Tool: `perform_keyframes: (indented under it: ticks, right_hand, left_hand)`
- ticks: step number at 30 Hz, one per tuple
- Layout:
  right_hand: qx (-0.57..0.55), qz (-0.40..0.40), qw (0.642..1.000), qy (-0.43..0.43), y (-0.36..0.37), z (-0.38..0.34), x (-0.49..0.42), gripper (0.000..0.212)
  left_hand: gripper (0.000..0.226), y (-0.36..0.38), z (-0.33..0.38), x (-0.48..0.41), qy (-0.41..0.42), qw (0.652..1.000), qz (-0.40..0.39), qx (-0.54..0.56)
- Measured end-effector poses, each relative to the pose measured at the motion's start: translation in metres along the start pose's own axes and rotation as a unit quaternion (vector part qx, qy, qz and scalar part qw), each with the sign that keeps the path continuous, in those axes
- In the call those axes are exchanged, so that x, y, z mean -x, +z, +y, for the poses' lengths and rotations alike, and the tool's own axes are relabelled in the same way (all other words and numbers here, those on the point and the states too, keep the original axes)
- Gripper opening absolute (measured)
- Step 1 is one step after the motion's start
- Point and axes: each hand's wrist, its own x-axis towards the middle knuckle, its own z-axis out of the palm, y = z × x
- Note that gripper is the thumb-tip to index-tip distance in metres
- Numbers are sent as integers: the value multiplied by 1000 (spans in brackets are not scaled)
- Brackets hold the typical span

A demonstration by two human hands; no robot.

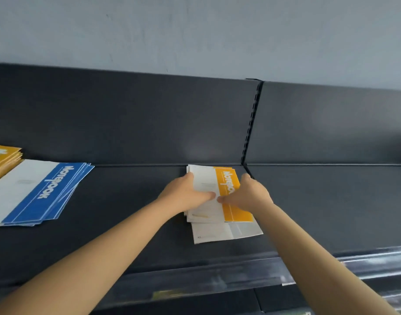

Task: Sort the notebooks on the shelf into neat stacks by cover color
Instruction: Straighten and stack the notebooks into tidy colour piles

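On the dark shelf, the yellow-topped notebook stack is gripped straight ahead, long axis running front to back, left edge by the left hand, right edge by the right hand.

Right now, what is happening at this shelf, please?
A person grips the orange notebook stack on the dark shelf, the left hand at its left edge and the right hand at its right edge. A grey notebook sticks out from under it, toward the person. Further left lie the blue notebooks, loosely fanned, and another orange pile.
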Motion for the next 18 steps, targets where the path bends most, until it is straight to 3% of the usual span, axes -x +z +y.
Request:
perform_keyframes:
  ticks: [8, 14, 18]
  right_hand:
    - [-55, -19, 998, -35, 9, -13, -3, 78]
    - [-216, -23, 976, -26, 6, -13, -1, 55]
    - [-341, -60, 938, 32, -3, -12, 3, 40]
  left_hand:
    - [79, -7, -18, -17, -47, 980, 40, 188]
    - [82, -8, -24, -16, -46, 983, 24, 176]
    - [63, -16, -23, -13, 2, 943, 104, 315]
